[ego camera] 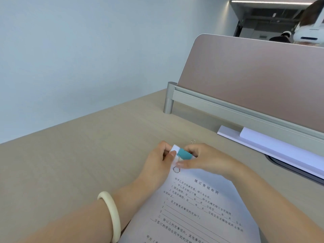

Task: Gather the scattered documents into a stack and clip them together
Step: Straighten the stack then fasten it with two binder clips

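A stack of printed documents (196,209) lies on the beige desk (87,155), running from the lower middle up to my hands. A teal binder clip (185,153) sits on the stack's top left corner, one wire handle (177,168) folded flat onto the page and the other sticking up behind. My left hand (157,165) pinches the paper corner beside the clip. My right hand (206,158) grips the clip, thumb pressing on the lower wire handle. A pale bangle circles my left wrist.
A pink desk divider (254,76) on a grey rail stands behind the papers. More white sheets (280,149) lie along its base at the right. Another person wearing a white headset (308,30) sits beyond the divider.
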{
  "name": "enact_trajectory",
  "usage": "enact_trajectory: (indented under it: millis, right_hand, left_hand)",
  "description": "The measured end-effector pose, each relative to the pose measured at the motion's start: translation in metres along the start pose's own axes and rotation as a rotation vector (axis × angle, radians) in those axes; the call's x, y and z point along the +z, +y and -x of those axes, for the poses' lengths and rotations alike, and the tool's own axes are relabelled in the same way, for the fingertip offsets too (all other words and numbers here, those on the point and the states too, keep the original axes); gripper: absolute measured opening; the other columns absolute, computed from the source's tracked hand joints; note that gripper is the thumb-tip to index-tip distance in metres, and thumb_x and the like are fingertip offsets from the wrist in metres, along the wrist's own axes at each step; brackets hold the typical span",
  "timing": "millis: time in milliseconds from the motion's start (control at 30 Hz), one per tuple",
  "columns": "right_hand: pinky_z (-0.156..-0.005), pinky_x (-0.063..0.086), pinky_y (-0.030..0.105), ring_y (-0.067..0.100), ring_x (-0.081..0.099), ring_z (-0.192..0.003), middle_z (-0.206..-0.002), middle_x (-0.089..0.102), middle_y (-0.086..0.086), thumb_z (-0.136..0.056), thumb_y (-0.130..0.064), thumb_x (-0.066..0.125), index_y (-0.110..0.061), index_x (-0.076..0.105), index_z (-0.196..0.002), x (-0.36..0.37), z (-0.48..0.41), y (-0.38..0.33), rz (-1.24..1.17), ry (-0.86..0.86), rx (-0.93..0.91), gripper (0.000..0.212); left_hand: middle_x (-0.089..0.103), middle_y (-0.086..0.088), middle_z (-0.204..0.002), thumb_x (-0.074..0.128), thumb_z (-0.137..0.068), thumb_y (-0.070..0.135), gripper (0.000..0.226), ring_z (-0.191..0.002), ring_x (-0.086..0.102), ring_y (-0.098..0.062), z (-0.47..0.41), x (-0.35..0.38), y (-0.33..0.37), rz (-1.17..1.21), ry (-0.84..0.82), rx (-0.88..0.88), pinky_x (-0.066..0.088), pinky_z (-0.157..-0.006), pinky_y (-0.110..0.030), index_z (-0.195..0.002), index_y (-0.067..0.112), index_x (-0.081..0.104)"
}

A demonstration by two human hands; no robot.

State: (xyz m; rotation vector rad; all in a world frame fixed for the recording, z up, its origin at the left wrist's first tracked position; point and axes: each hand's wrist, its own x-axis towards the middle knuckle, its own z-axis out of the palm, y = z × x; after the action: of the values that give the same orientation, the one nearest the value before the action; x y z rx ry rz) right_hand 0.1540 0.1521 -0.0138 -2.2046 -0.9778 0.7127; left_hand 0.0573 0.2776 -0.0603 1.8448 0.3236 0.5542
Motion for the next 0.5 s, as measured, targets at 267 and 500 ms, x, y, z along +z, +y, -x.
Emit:
enact_trajectory:
  millis: [267, 500]
  right_hand:
    - [-0.065, 0.04, 0.013, 0.005, 0.056, -0.07, -0.077, 0.065, -0.007, -0.08, -0.029, 0.073, -0.015, 0.069, -0.083, -0.044, 0.039, 0.047, -0.003, 0.065, 0.13, 0.015]
    - [-0.067, 0.05, 0.015, 0.005, 0.066, -0.075, -0.092, 0.075, 0.002, -0.09, -0.008, 0.059, -0.013, 0.071, -0.096, -0.024, 0.052, 0.067, -0.221, 0.203, 0.079, 0.015]
  left_hand:
    - [0.039, 0.006, -0.066, 0.043, -0.097, 0.018, 0.017, -0.057, 0.033, -0.009, -0.008, -0.014, -0.003, -0.063, 0.069, -0.133, 0.03, -0.045, -0.012, -0.08, 0.014, 0.046]
    - [0.041, 0.005, -0.066, 0.043, -0.095, 0.015, 0.008, -0.056, 0.036, -0.01, -0.016, -0.025, -0.005, -0.127, 0.175, -0.193, 0.028, -0.051, -0.021, -0.097, 0.011, 0.05]
